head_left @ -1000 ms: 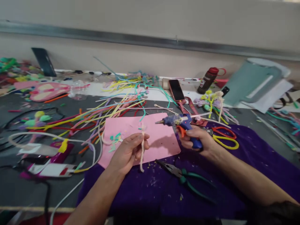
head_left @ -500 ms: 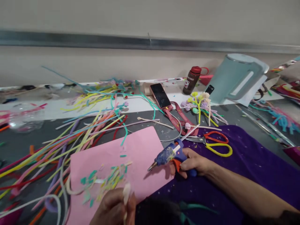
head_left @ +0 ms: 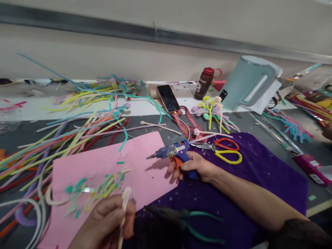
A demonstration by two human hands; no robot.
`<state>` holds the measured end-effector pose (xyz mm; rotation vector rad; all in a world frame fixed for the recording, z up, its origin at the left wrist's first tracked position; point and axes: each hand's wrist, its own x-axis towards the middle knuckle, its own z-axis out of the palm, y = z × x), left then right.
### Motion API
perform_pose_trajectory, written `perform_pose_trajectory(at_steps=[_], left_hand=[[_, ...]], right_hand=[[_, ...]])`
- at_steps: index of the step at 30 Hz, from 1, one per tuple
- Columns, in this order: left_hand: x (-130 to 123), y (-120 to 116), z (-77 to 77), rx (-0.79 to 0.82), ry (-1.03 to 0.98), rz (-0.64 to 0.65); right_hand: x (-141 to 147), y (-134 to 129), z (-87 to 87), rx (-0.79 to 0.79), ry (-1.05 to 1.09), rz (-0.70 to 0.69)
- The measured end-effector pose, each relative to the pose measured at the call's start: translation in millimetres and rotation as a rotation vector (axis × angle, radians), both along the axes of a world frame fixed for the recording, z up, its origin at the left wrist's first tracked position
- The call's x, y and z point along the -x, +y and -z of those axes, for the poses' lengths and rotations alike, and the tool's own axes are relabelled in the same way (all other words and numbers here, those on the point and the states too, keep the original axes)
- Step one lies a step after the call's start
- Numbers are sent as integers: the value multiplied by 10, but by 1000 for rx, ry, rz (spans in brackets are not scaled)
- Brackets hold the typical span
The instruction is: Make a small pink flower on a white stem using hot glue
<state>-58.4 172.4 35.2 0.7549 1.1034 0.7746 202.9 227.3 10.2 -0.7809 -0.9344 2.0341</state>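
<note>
My right hand [head_left: 193, 166] is wrapped round the handle of a blue glue gun [head_left: 168, 151] with an orange trigger. Its nozzle points left over a pink sheet [head_left: 147, 148]. In front of me, my left hand [head_left: 109, 216] pinches a cream pipe cleaner [head_left: 121, 230] with a thick, pale tip [head_left: 127, 194] standing up between the fingers. Cut bits of green and yellow pipe cleaner [head_left: 107, 185] lie on the sheet just beyond that hand. Scissors [head_left: 227, 152] with red and yellow handles rest behind my right wrist. Pliers [head_left: 202, 216] with green handles lie in front, on the purple cloth [head_left: 249, 186].
Long coloured pipe cleaners [head_left: 77, 141] spread over the left side. A phone [head_left: 168, 98] on a pink strap, pipe-cleaner flowers [head_left: 212, 109], a dark bottle [head_left: 203, 84] and a pale blue jug [head_left: 249, 83] stand or lie at the back. Another person's hand [head_left: 327, 130] shows at the right edge.
The view has shifted, so most things sit further left and higher. More of the pliers shows. The glue gun has tilted closer to level, and both hands keep their holds.
</note>
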Motion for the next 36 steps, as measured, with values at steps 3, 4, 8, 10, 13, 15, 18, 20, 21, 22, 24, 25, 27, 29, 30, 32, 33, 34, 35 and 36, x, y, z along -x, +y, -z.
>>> perform_pose_trajectory(at_steps=[3,4,8,10,13,15,18,20,21,22,24,25,27,29,30,32,33,34,35,36], left_hand=[[-86,23,-73,-38,-27,-41],[-126,31,-129,-49,-65,-40],[-299,50,-382,-109,-156,43],[-365,66,-426,-155,-199,100],[-407,111,-323,-190,-232,89],[-405,142,-199,-151,-208,60],[-381,170,-68,-100,-195,27],[-362,177,-48,-95,-208,30],[-353,180,-52,-98,-217,30],[-345,182,-58,-99,-224,30],[-335,186,-68,-96,-230,32],[-333,188,-67,-90,-231,35],[-333,193,-54,-70,-233,40],[-339,196,-33,-50,-232,43],[-344,197,-22,-41,-231,45],[-355,195,-4,-28,-228,57],[-360,193,4,-23,-226,63],[-364,191,10,-19,-223,68],[-367,189,15,-17,-221,71],[-370,188,20,-19,-219,71]], right_hand=[[-10,-27,23,-92,-90,23],[-9,-44,12,-118,-130,43],[-14,-155,-150,-190,-243,180],[-38,-227,-265,-257,-244,259],[-95,-336,-382,-365,-260,360],[-126,-411,-402,-437,-334,351],[-128,-525,-378,-538,-489,300],[-106,-588,-353,-578,-610,280],[-94,-613,-341,-600,-668,275],[-84,-633,-329,-619,-719,271],[-76,-661,-305,-648,-792,267],[-77,-671,-292,-655,-815,267],[-86,-683,-267,-660,-849,265],[-92,-688,-246,-663,-865,264],[-92,-688,-238,-665,-869,262],[-82,-686,-232,-675,-873,264],[-75,-687,-233,-684,-874,271],[-68,-689,-236,-696,-878,280],[-62,-693,-240,-709,-882,286],[-58,-700,-244,-722,-887,288]])
